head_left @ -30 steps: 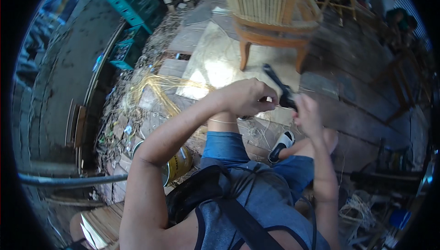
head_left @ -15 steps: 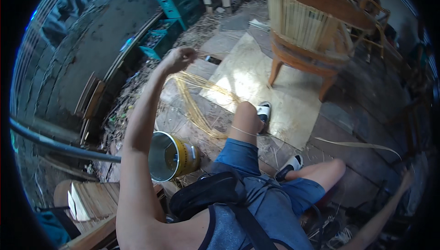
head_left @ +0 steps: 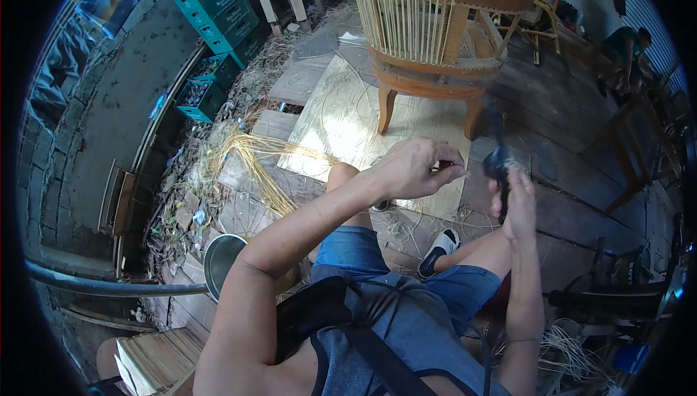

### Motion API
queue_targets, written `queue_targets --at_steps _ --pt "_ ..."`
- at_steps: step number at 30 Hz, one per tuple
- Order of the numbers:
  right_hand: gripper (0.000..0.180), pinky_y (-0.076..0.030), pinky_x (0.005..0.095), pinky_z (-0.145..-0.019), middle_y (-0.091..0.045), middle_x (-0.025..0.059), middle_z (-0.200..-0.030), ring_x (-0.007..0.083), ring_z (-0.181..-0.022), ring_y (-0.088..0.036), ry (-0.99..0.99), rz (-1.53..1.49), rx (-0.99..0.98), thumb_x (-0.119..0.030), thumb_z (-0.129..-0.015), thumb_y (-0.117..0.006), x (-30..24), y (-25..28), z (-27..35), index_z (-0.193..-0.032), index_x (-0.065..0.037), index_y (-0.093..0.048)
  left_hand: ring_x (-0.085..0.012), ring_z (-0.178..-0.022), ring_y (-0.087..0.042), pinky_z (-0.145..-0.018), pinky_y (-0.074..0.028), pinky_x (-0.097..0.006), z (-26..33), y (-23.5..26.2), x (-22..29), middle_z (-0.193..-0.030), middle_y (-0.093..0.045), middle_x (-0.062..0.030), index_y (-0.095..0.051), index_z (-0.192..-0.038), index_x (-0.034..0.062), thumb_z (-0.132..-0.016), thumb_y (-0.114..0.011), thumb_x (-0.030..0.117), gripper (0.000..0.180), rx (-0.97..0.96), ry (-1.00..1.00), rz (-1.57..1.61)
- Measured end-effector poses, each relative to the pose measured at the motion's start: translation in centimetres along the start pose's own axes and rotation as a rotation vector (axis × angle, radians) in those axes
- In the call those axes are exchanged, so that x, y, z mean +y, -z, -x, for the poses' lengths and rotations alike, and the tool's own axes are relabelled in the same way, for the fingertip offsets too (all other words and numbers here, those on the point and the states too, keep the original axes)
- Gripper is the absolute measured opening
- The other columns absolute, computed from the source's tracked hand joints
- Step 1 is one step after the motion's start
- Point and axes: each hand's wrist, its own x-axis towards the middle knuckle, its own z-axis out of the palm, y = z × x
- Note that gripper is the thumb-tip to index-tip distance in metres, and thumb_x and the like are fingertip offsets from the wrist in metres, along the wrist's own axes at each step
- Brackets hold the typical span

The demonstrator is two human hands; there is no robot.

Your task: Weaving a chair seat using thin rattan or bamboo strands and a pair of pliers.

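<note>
The plank floor [head_left: 573, 200] of dark weathered boards fills the scene, running from the person's lap out to the far wall; a pale sheet of board [head_left: 341, 124] lies flat on it ahead of the knees, its near edge close to the feet and its far edge under the chair; the wooden chair [head_left: 435, 29] with a slatted back stands at the far edge of that sheet, two front legs on or just beside it. Along the left edge of the floor green crates [head_left: 218, 15] are stacked, with litter and a loose bundle of yellow cane strands [head_left: 258, 164] spreading from them toward the sheet; a metal bucket [head_left: 221, 262] sits just left of the person's thigh; open room remains between the knees and the chair. To the right the boards lie mostly bare, shaded, with more chairs far off. The left hand [head_left: 417, 167] is raised before the knees, fingers pinched narrow on a thin strand too fine to make out; the right hand [head_left: 517, 203] is closed around a dark tool [head_left: 497, 164], blurred, held upright just right of the left hand, the two near but apart.
</note>
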Motion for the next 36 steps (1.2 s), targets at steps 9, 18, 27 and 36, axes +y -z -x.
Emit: queue_targets --at_steps 9,18,27,36 --pt "0.031 -0.032 0.0201 -0.036 -0.049 -0.0018 -0.058 0.0051 -0.042 -0.043 0.069 0.601 0.091 -0.037 -0.098 -0.046 0.5 0.9 -1.1 -0.094 -0.008 -0.058 -0.0261 -0.076 -0.066 -0.066 -0.051 -0.035 0.5 -0.4 -3.8 -0.088 -0.068 -0.0122 -0.07 -0.089 0.0034 -0.083 -0.069 0.016 0.014 -0.023 -0.118 0.013" --pt "0.038 -0.031 0.014 -0.039 -0.047 -0.0053 -0.064 0.0004 -0.046 -0.039 0.335 0.619 0.759 -0.038 -0.096 -0.051 -15.8 35.0 -5.6 -0.124 -0.013 -0.056 -0.0083 -0.079 -0.06 -0.072 -0.049 -0.027 11.2 17.6 -17.8 -0.084 -0.067 -0.0028 -0.069 -0.092 0.0028 -0.086 -0.069 0.022 0.02 0.117 0.493 -0.207" --pt "0.038 -0.032 0.0254 -0.036 -0.054 0.0049 -0.067 0.0115 -0.045 -0.045 0.257 0.661 0.805 -0.042 -0.097 -0.043 -18.5 41.0 -4.9 -0.101 -0.007 -0.055 -0.0043 -0.062 -0.05 -0.052 -0.042 -0.021 14.3 17.7 -17.6 -0.075 -0.059 0.0031 -0.067 -0.096 0.0056 -0.088 -0.067 0.027 0.023 0.177 0.569 0.019" --pt "0.035 -0.039 0.022 -0.045 -0.063 0.0055 -0.079 0.0106 -0.058 -0.056 0.198 0.453 0.616 -0.04 -0.094 -0.049 -6.2 14.8 -1.2 -0.109 -0.011 -0.06 -0.0019 -0.046 -0.035 -0.039 -0.024 -0.017 5.3 7.8 -8.8 -0.061 -0.044 0.0067 -0.06 -0.103 0.0064 -0.092 -0.057 0.011 0.012 0.036 0.577 0.835"
